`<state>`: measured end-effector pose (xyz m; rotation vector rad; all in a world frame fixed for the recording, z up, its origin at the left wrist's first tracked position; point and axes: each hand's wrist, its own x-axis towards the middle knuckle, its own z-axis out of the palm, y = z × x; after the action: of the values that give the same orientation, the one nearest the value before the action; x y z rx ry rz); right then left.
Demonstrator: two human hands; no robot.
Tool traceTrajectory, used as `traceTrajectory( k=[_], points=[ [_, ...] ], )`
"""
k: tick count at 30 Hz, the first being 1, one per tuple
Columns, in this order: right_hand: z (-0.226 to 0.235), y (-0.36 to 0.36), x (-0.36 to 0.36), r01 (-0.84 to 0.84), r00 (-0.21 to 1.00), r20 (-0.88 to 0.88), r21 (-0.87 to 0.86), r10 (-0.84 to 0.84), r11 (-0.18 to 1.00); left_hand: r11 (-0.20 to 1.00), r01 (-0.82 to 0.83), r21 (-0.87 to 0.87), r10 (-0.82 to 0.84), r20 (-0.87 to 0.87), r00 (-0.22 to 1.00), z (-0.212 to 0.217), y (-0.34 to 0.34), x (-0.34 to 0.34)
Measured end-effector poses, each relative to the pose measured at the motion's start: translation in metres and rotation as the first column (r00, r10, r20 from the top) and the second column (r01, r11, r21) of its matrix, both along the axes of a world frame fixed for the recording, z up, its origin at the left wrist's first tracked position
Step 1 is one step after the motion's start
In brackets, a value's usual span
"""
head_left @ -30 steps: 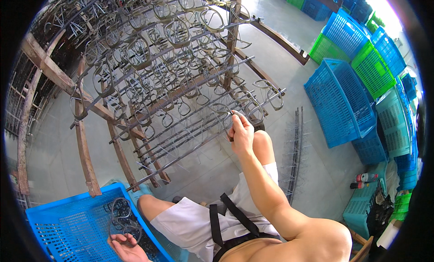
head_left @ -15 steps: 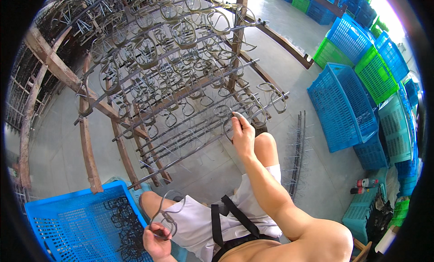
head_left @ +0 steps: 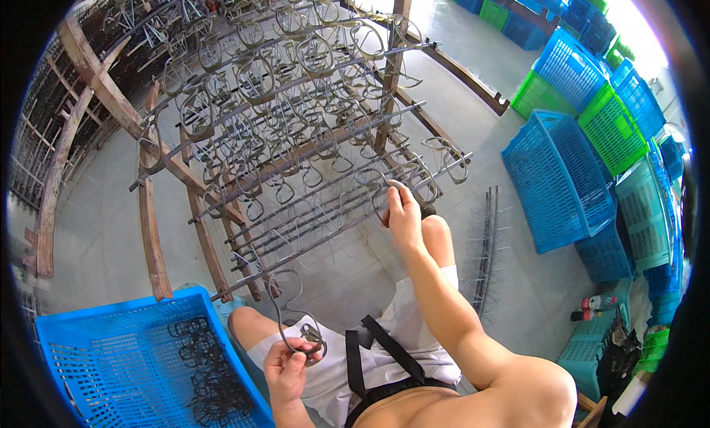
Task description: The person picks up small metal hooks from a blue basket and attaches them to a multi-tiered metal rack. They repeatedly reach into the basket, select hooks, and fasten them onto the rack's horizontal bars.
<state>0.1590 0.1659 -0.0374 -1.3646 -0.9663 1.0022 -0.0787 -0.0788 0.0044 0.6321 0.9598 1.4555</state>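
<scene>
Pinched in the fingers of my left hand is a grey looped wire piece, held above my lap with its large curve pointing up. My right hand reaches out to the near right part of a rack and closes on a similar looped piece by the rods; its fingers partly hide the grip. Many olive-grey looped pieces hang in rows along the rack's rods. Beside my left knee, a blue plastic crate holds a tangle of dark looped pieces.
Rusty brown posts and beams frame the rack. Spiked rods lie on the floor right of my knee. Blue and green crates are stacked along the right side, with bottles near them. More racks stand at the left.
My left hand has moved up and to the right over my lap, carrying the looped wire piece. The right hand has shifted slightly right, still at the rack.
</scene>
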Motion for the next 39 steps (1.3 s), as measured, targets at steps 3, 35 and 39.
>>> traceTrajectory(
  k=[3,35,39],
  points=[
    [0.009,-0.031,-0.003,0.035,0.714,0.675,0.228,-0.184,0.973,1.0,0.009,0.028,-0.007,-0.073,0.997,0.003,0.012,0.016],
    [0.004,-0.029,-0.085,0.018,0.903,-0.428,-0.029,-0.029,0.999,0.907,-0.258,-0.333,-0.095,-0.759,0.644,-0.035,-0.02,-0.065],
    [0.001,-0.031,-0.089,-0.019,0.955,-0.296,-0.049,0.004,0.999,0.912,-0.102,-0.397,-0.11,-0.478,0.872,-0.029,-0.011,-0.05]
  ],
)
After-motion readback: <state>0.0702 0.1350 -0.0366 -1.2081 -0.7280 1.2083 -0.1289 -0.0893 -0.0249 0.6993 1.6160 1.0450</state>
